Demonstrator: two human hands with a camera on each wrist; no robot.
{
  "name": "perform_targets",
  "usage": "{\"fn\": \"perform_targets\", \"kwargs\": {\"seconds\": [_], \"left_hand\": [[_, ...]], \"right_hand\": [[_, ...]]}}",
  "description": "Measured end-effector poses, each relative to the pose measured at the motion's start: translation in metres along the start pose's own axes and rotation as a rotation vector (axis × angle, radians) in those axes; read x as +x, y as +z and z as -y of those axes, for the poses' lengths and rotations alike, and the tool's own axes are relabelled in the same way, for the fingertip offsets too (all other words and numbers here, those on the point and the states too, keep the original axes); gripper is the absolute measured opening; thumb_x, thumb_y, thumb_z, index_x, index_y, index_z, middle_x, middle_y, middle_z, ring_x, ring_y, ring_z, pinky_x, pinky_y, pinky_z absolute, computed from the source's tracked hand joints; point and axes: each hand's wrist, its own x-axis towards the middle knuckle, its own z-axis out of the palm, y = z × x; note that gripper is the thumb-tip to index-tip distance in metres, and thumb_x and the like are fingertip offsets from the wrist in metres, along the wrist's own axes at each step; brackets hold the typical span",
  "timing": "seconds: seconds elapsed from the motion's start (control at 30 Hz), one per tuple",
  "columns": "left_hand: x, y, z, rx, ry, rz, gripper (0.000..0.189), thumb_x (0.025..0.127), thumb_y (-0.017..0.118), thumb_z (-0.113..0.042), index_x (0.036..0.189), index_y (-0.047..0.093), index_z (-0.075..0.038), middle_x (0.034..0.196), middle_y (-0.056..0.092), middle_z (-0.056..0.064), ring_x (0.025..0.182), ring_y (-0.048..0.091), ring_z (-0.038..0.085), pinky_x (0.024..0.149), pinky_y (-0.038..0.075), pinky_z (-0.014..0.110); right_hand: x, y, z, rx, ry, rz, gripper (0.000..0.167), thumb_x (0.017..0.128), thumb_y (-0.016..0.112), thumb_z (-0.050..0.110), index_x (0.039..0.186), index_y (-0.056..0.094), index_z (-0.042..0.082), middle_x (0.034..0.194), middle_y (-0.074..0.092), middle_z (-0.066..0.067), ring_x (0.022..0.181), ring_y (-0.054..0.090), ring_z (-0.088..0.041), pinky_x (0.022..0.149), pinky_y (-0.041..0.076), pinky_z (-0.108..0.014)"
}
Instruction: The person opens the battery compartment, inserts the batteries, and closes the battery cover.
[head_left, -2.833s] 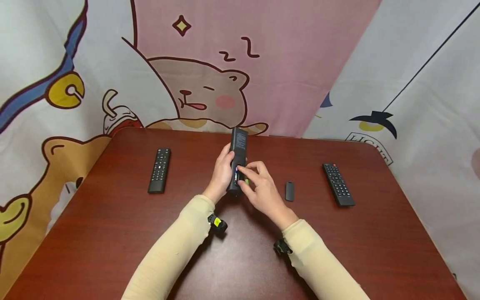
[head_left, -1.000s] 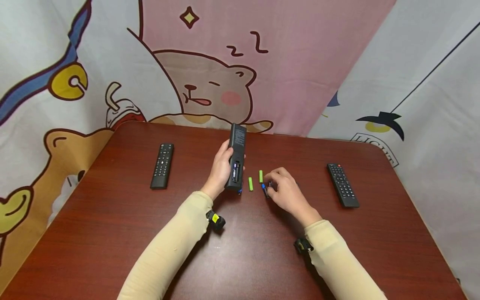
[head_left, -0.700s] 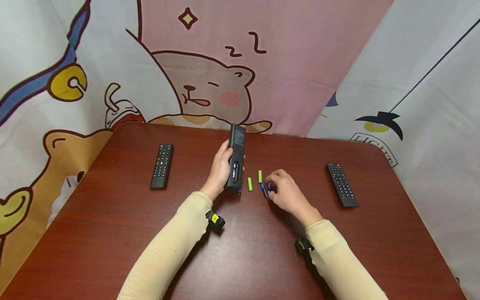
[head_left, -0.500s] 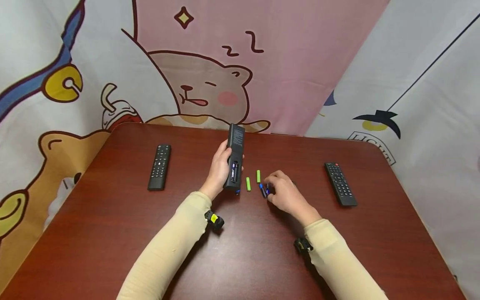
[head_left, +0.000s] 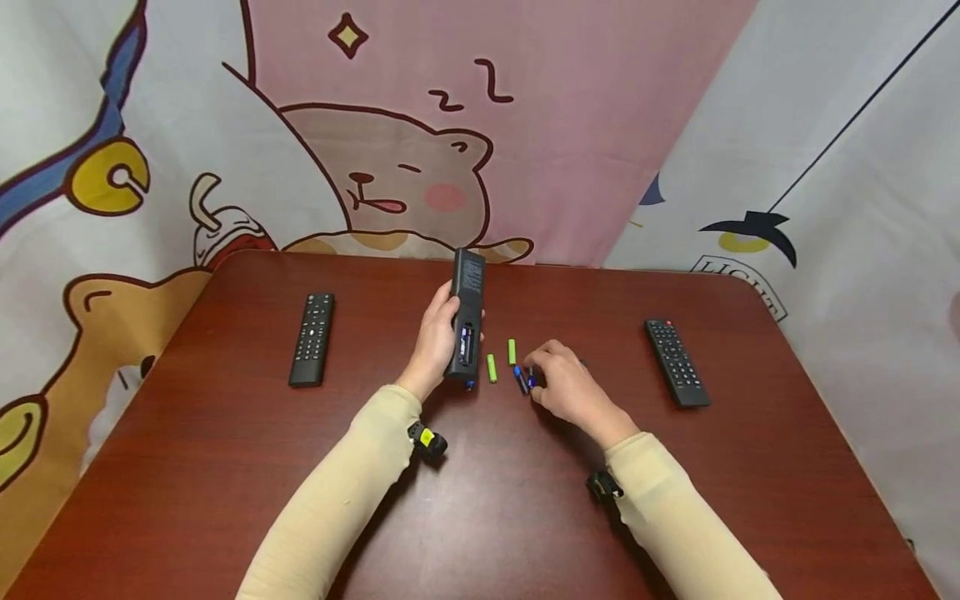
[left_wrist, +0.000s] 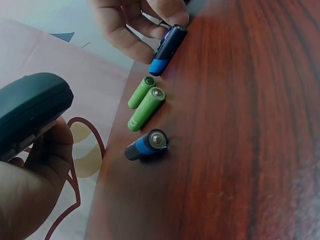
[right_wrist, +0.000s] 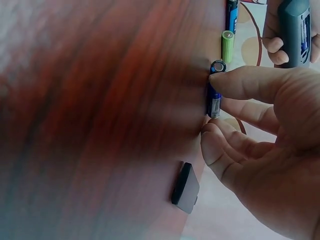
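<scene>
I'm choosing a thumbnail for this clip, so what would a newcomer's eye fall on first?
Probably the big sleeping cartoon bear on the backdrop behind the table. Next, perhaps, the black remote gripped in the left hand near the middle, its battery compartment open. Then two bright green batteries on the reddish-brown tabletop, between that remote and the right hand.

Three remotes are showing: a left remote, a right remote and a middle remote. Two green batteries and three dark blue batteries are showing outside them; at least one more battery is sitting inside the middle remote. One cover is lying right. One left hand and one right hand are working over one table.
</scene>
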Motion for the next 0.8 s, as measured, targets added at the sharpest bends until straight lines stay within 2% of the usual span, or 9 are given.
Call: {"fn": "perform_targets", "kwargs": {"seconds": [0.17, 0.4, 0.5, 0.6, 0.8], "left_hand": [[0.0002, -0.0015, 0.0025, 0.003, -0.010, -0.003, 0.049, 0.111, 0.025, -0.019, 0.158, 0.036, -0.014, 0.120, 0.058, 0.027, 0.089, 0.061, 0.028, 0.070, 0.055, 0.031], [0.0008, -0.0012, 0.0027, 0.006, -0.003, 0.000, 0.049, 0.111, 0.026, -0.020, 0.159, 0.036, -0.015, 0.121, 0.058, 0.028, 0.091, 0.061, 0.034, 0.071, 0.055, 0.031], [0.0016, -0.0010, 0.0036, 0.018, -0.002, 0.007, 0.049, 0.111, 0.025, -0.021, 0.159, 0.035, -0.015, 0.122, 0.057, 0.028, 0.087, 0.062, 0.030, 0.072, 0.055, 0.031], [0.0027, -0.0009, 0.0050, 0.025, 0.004, 0.014, 0.049, 0.112, 0.025, -0.021, 0.160, 0.034, -0.015, 0.123, 0.056, 0.030, 0.083, 0.062, 0.029, 0.072, 0.055, 0.031], [0.0023, 0.0013, 0.0053, 0.010, -0.009, 0.017, 0.050, 0.111, 0.027, -0.020, 0.160, 0.035, -0.016, 0.123, 0.057, 0.028, 0.086, 0.062, 0.034, 0.072, 0.055, 0.032]], "right_hand": [[0.0013, 0.0005, -0.0006, -0.007, -0.018, -0.014, 0.032, 0.084, 0.078, 0.002, 0.116, 0.071, 0.001, 0.116, 0.061, -0.015, 0.104, 0.059, -0.032, 0.084, 0.054, -0.047], [0.0031, 0.0002, -0.0009, 0.005, -0.025, -0.028, 0.029, 0.086, 0.077, 0.002, 0.114, 0.071, 0.001, 0.115, 0.061, -0.014, 0.093, 0.058, -0.026, 0.079, 0.053, -0.041], [0.0037, -0.0008, -0.0018, 0.013, -0.040, -0.050, 0.028, 0.084, 0.077, 0.001, 0.112, 0.072, 0.000, 0.113, 0.062, -0.015, 0.090, 0.060, -0.026, 0.077, 0.054, -0.041], [0.0042, -0.0017, -0.0035, 0.024, -0.047, -0.062, 0.028, 0.083, 0.077, 0.000, 0.110, 0.071, -0.001, 0.113, 0.062, -0.016, 0.089, 0.061, -0.027, 0.076, 0.054, -0.040], [0.0053, -0.0034, -0.0075, 0.043, -0.034, -0.080, 0.028, 0.084, 0.078, 0.002, 0.111, 0.072, 0.000, 0.112, 0.063, -0.015, 0.091, 0.061, -0.027, 0.078, 0.055, -0.041]]}}
